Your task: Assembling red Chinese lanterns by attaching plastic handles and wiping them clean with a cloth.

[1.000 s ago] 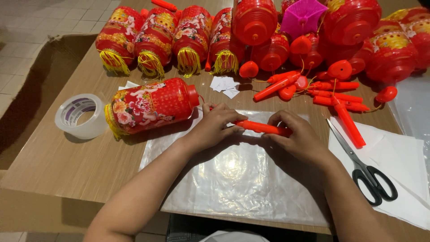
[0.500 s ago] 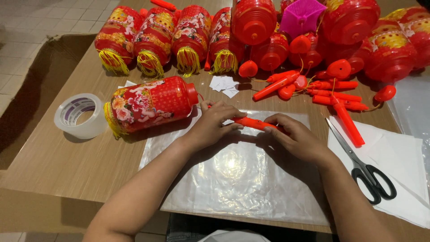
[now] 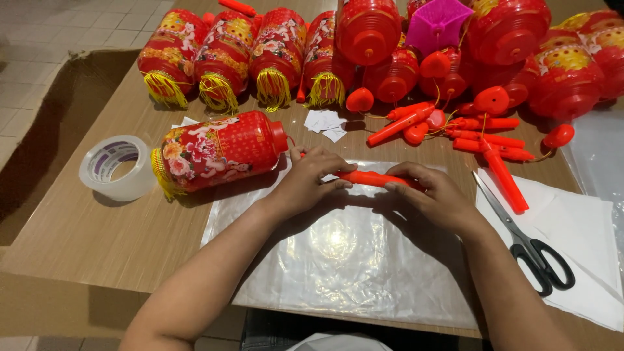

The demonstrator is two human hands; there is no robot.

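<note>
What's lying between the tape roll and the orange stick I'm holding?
In the head view, a red lantern lies on its side between the tape roll and the orange stick.

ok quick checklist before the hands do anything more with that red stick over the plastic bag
1. Both hands on the stick: ok, left hand holds one end, right hand the other.
2. Stick over the plastic bag: ok, it is held above the bag's top edge.
3. Bag lying flat on the table: ok, spread out, slightly wrinkled.
4. Lantern near the stick: ok, it lies on its side beside the left hand; whether a cord joins them, cannot tell.
5. Scissors clear of the hands: ok, closed, on white paper to the right.
6. Tape roll at hand: ok, on the table left of the lantern.
</note>
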